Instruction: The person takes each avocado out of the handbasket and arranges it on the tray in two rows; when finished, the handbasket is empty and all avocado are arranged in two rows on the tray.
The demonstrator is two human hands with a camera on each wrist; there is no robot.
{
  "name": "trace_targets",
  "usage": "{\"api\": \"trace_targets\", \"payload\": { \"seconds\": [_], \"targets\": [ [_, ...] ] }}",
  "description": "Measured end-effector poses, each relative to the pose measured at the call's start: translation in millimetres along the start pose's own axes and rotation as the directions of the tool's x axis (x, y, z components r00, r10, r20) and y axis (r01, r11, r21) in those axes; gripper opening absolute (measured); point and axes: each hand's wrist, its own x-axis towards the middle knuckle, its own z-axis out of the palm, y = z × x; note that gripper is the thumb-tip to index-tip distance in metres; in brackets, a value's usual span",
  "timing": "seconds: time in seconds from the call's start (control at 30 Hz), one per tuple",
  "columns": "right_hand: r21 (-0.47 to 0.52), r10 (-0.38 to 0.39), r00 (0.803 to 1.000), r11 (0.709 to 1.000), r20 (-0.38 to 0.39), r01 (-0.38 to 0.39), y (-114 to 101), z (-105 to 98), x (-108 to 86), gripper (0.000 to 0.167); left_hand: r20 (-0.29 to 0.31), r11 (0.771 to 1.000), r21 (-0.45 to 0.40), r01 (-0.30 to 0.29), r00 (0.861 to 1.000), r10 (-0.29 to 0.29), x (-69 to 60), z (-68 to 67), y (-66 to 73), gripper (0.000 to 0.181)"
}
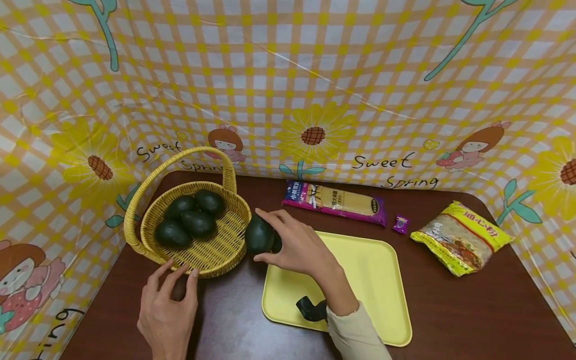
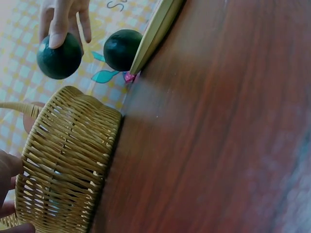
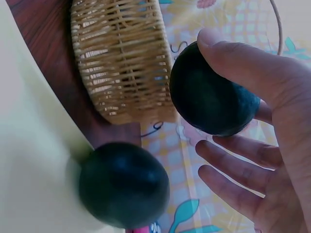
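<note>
In the head view my right hand (image 1: 299,242) holds a dark green avocado (image 1: 259,236) between thumb and fingers, just off the right side of the yellow wicker basket (image 1: 229,260). Beyond that hand a second avocado (image 3: 124,184) lies on the yellow tray (image 1: 373,280), mostly hidden in the head view. Several avocados (image 1: 199,223) sit together in the basket's left and back part. My left hand (image 1: 167,310) rests its fingertips at the basket's near rim; the left wrist view shows only part of these fingers (image 2: 9,170).
Behind the tray lies a purple pack of noodles (image 1: 335,201), with a small purple packet (image 1: 400,224) beside it. A yellow bag (image 1: 461,237) is at the right. The basket's tall handle (image 1: 135,200) arches over its left and back. Patterned cloth (image 1: 288,75) hangs around the table.
</note>
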Motion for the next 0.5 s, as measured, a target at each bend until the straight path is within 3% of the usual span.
{"api": "trace_targets", "payload": {
  "seconds": [0.5],
  "targets": [
    [0.023,0.115,0.992,0.993,-0.046,-0.115,18.5,-19.0,-24.4,0.099,0.001,1.000,-0.009,0.024,1.000,-0.024,-0.9,0.2,0.3,0.025]
  ]
}}
